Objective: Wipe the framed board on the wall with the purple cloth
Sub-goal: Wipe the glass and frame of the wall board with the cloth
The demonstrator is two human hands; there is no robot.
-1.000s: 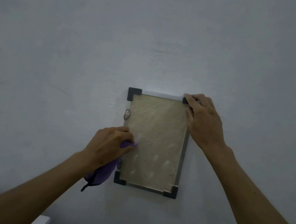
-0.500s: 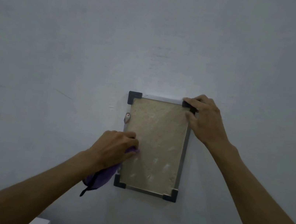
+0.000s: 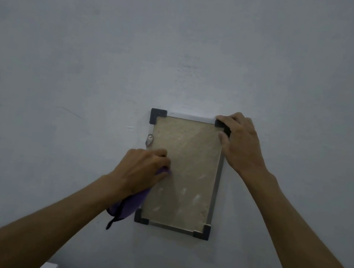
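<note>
— On the grey wall (image 3: 90, 62), where was the framed board (image 3: 187, 158) exactly, and what did your hands do?

— It hung upright, a little below the middle of my view. My right hand (image 3: 240, 144) was laid over its upper right corner, fingers spread and pressing, not closed around anything. My left hand (image 3: 142, 170) was clenched on the purple cloth (image 3: 131, 201), at the left edge of the board, about half way down. The rest of the cloth hung under my wrist, with a dark loop at its end.

— How did you judge the wiping should be done well?

— I thought the board could swing or shift, so the right hand had to hold it firm against the wall. Pale smudges (image 3: 196, 198) were visible on the lower part, so I believed the strokes should cross the whole width and go down there. I also wanted to avoid the small metal clip (image 3: 149, 140) on the left side.
</note>
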